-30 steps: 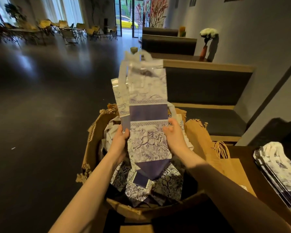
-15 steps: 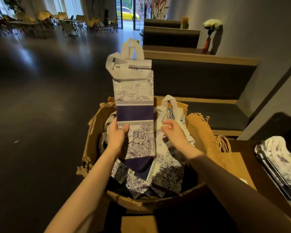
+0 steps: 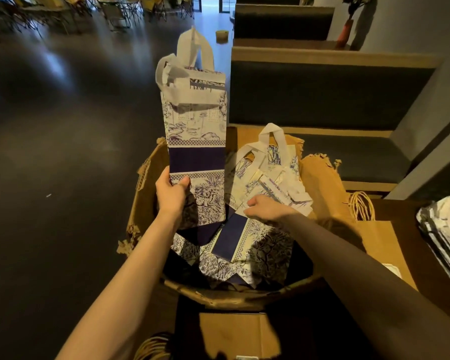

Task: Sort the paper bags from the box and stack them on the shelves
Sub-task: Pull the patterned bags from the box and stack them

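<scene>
Left hand [image 3: 172, 194] grips a tall, narrow paper bag [image 3: 196, 141] at its left edge, thumb laid across the front face just below the dark blue band. Above the grip, the bag stands upright, with its white ribbon handles [image 3: 194, 49] at the top; below the grip, its lower end hangs down into the cardboard box [image 3: 151, 183].

Right hand [image 3: 266, 209] reaches into the box to the right of the held bag. Its fingers curl down onto a second folded bag [image 3: 240, 236] of the same blue-and-white print; whether they actually pinch it cannot be told. Beyond this hand, further bags with white handles [image 3: 272, 141] lie loosely piled against the far wall of the box. More printed bags fill the box below both hands.

Right of the right forearm, brown kraft bags [image 3: 382, 245] with twisted cord handles [image 3: 361, 206] lie flat beside the box. Farther right, at the frame edge, a stack of printed bags [image 3: 444, 229] rests on a dark surface.
</scene>
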{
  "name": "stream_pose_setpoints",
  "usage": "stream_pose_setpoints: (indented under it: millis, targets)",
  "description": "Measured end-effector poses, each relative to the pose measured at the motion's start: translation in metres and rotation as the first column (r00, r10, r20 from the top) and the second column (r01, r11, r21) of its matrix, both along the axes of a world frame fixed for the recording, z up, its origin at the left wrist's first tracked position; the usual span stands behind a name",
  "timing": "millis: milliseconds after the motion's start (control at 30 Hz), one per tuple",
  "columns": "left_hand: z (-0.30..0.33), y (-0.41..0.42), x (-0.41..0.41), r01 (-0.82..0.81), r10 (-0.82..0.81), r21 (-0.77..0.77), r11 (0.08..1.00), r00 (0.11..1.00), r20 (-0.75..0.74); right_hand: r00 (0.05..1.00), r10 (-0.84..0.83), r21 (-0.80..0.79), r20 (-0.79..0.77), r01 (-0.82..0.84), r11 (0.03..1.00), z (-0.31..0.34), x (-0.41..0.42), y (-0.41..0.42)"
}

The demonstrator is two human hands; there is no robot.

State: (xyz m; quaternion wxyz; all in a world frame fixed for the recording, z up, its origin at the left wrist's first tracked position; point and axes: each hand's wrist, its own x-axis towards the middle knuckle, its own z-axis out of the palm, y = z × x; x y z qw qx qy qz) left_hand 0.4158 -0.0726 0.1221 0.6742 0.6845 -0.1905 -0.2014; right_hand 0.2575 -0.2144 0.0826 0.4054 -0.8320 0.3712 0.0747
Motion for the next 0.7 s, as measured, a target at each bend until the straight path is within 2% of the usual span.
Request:
stream_pose_setpoints:
  millis: [200,300,433,567,700]
  targets:
    - [0.001,0.000,-0.001,-0.017,0.017,0.007,1.000,1.000,-0.013,0.995,-0.096,0.041,0.003,0.096,0.995,-0.011,0.019,0.001]
    - [0.002,0.000,-0.002,-0.015,0.016,0.016,1.000,1.000,-0.020,0.997,-0.059,0.079,-0.040,0.062,0.995,-0.016,0.023,0.000]
    - [0.002,0.000,-0.001,-0.028,0.029,0.019,0.999,0.999,-0.041,0.999,-0.034,0.153,0.004,0.033,0.988,-0.020,0.029,0.008]
    - [0.002,0.002,-0.003,-0.043,0.044,0.025,0.999,0.996,-0.075,0.979,-0.185,0.248,0.083,0.159,0.956,-0.016,0.024,0.008]
    - [0.005,0.001,-0.003,-0.036,0.039,0.026,0.999,0.991,-0.125,0.961,-0.261,0.248,0.088,0.233,0.940,-0.004,0.019,0.005]
